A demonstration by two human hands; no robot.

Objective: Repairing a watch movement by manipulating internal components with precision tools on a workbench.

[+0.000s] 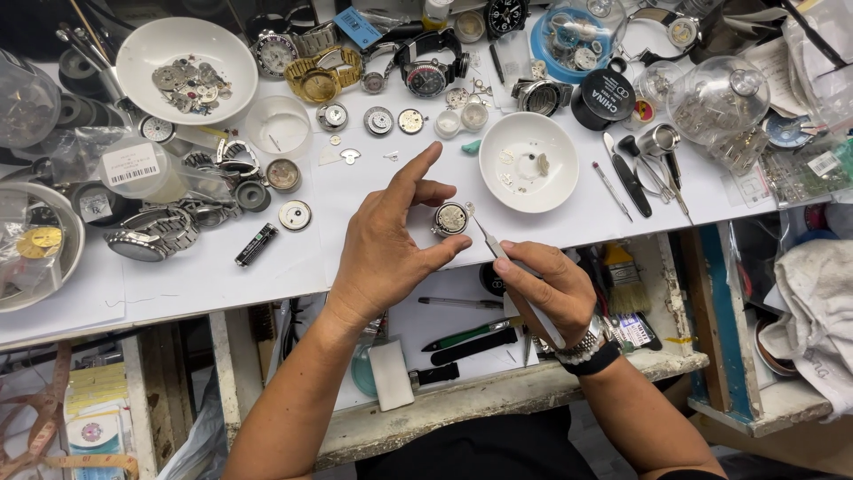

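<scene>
Round watch movement (pixel 450 219): pinched between thumb and fingers of the left hand (pixel 388 240) above the white bench (pixel 213 267), its grip narrow around the case, index finger raised. Tweezers (pixel 494 249): held in the closed grip of the right hand (pixel 551 289), tips touching the movement's right edge. Surroundings: white bowl (pixel 528 163) with small parts just beyond; gold wristwatch (pixel 322 78), a second white bowl of parts (pixel 186 56) and a black battery (pixel 256 244) to the left.
</scene>
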